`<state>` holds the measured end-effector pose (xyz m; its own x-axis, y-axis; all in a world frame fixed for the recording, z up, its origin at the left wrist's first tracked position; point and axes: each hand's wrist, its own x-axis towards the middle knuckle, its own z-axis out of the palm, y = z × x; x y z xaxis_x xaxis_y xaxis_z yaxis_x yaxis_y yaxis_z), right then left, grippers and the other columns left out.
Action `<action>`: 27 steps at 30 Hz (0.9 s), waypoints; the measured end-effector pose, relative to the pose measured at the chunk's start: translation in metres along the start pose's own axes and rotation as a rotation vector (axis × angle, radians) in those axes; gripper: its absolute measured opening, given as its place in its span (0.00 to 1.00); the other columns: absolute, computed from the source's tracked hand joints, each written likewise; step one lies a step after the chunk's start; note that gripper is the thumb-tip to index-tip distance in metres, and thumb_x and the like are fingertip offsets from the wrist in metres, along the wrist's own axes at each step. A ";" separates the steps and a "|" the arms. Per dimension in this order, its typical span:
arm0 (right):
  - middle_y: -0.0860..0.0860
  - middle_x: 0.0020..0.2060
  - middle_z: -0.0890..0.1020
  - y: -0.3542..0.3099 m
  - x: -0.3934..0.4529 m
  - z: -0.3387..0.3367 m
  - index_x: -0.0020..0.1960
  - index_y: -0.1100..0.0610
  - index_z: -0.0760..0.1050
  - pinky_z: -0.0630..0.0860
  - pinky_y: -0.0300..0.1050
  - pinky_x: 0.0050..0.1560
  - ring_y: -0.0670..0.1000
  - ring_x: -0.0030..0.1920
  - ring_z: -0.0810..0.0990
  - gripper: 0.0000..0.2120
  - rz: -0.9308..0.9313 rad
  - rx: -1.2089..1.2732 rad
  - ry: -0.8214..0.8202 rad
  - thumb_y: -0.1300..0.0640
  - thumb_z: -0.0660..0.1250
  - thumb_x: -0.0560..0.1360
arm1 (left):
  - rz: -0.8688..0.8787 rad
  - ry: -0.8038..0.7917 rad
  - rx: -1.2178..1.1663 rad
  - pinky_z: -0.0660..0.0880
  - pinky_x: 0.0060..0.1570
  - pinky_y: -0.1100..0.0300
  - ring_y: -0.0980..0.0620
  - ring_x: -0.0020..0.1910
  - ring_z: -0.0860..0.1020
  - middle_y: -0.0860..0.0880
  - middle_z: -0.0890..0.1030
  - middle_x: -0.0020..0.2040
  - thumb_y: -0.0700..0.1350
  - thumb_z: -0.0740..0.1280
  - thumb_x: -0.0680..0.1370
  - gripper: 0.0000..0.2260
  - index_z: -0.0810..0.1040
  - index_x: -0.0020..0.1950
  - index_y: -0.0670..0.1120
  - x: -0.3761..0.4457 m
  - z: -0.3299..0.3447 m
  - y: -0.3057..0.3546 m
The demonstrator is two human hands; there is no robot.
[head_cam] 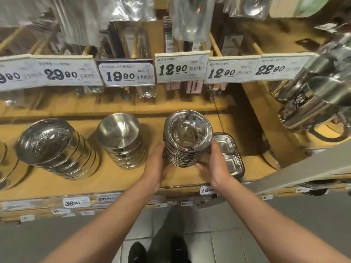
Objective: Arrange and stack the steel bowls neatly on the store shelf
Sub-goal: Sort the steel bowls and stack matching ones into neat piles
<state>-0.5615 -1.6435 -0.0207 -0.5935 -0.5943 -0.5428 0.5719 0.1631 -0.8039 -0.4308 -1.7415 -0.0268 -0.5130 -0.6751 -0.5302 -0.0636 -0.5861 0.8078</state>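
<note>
A shop's kitchenware aisle: printed price tags (126, 74) with barcodes line the wooden shelf (114, 179) edges, stacked steel bowls (121, 143) below, bagged utensils (133, 8) hanging above.

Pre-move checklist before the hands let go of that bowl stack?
1. Left hand on the stack of shiny bowls: ok.
2. Right hand on the opposite side: ok.
3. Stack plumb: not ok, rims stagger and it leans.
4. Stack base seated on the wooden shelf: cannot tell, hands hide it.
5. Gap to divided tray: cannot tell, right hand covers it.
6. Gap to matte bowl stack: ok.
</note>
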 end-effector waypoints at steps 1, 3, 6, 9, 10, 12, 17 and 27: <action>0.45 0.61 0.81 -0.001 0.004 -0.001 0.65 0.46 0.76 0.79 0.49 0.57 0.45 0.62 0.77 0.17 -0.004 0.009 -0.012 0.41 0.53 0.84 | 0.010 0.000 0.005 0.81 0.44 0.61 0.60 0.48 0.84 0.57 0.87 0.48 0.53 0.59 0.83 0.12 0.82 0.55 0.54 0.001 0.000 0.002; 0.45 0.61 0.81 0.002 0.006 -0.003 0.64 0.46 0.75 0.79 0.50 0.57 0.45 0.61 0.77 0.16 -0.011 0.020 -0.021 0.42 0.55 0.84 | -0.004 0.013 0.013 0.80 0.49 0.58 0.62 0.48 0.84 0.59 0.86 0.48 0.55 0.59 0.83 0.12 0.81 0.57 0.56 0.000 -0.002 0.002; 0.47 0.56 0.81 0.019 0.000 -0.008 0.57 0.47 0.76 0.79 0.53 0.56 0.45 0.55 0.78 0.14 0.013 -0.016 0.093 0.44 0.53 0.84 | -0.075 0.047 0.025 0.79 0.56 0.54 0.57 0.55 0.81 0.58 0.85 0.52 0.55 0.58 0.84 0.11 0.80 0.55 0.57 -0.012 -0.014 -0.006; 0.52 0.54 0.79 0.047 -0.016 -0.007 0.58 0.54 0.74 0.78 0.52 0.49 0.48 0.51 0.77 0.13 0.113 -0.027 0.184 0.49 0.54 0.84 | -0.182 0.083 0.066 0.81 0.49 0.56 0.48 0.57 0.79 0.46 0.79 0.60 0.52 0.58 0.85 0.14 0.79 0.63 0.51 -0.031 -0.045 -0.020; 0.53 0.54 0.79 0.056 -0.024 -0.003 0.58 0.55 0.74 0.78 0.50 0.47 0.48 0.51 0.77 0.12 0.139 -0.046 0.168 0.51 0.55 0.83 | -0.222 0.091 0.084 0.81 0.49 0.55 0.47 0.55 0.79 0.44 0.79 0.60 0.50 0.59 0.84 0.14 0.79 0.65 0.49 -0.038 -0.060 -0.023; 0.54 0.54 0.80 0.074 -0.041 0.010 0.55 0.54 0.75 0.78 0.49 0.45 0.50 0.52 0.79 0.10 0.187 -0.095 0.077 0.52 0.57 0.83 | -0.273 0.093 0.117 0.82 0.53 0.53 0.48 0.53 0.81 0.44 0.82 0.56 0.43 0.61 0.83 0.13 0.78 0.66 0.46 -0.051 -0.097 -0.026; 0.54 0.57 0.80 0.093 -0.061 0.088 0.59 0.54 0.76 0.82 0.53 0.53 0.53 0.57 0.80 0.10 0.253 -0.299 -0.178 0.51 0.60 0.83 | -0.267 0.198 0.144 0.81 0.42 0.57 0.51 0.37 0.83 0.41 0.82 0.47 0.37 0.62 0.80 0.09 0.81 0.55 0.38 -0.074 -0.213 0.004; 0.46 0.68 0.73 0.116 -0.063 0.265 0.70 0.49 0.71 0.75 0.56 0.63 0.50 0.61 0.76 0.18 0.115 -0.232 -0.249 0.44 0.57 0.84 | -0.088 0.328 -0.026 0.81 0.40 0.57 0.52 0.41 0.78 0.51 0.79 0.48 0.49 0.59 0.84 0.08 0.76 0.50 0.49 -0.049 -0.321 0.079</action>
<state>-0.3079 -1.7961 -0.0151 -0.3600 -0.7307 -0.5800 0.4666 0.3973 -0.7902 -0.1362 -1.8985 -0.0195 -0.2038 -0.7270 -0.6557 -0.0717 -0.6569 0.7506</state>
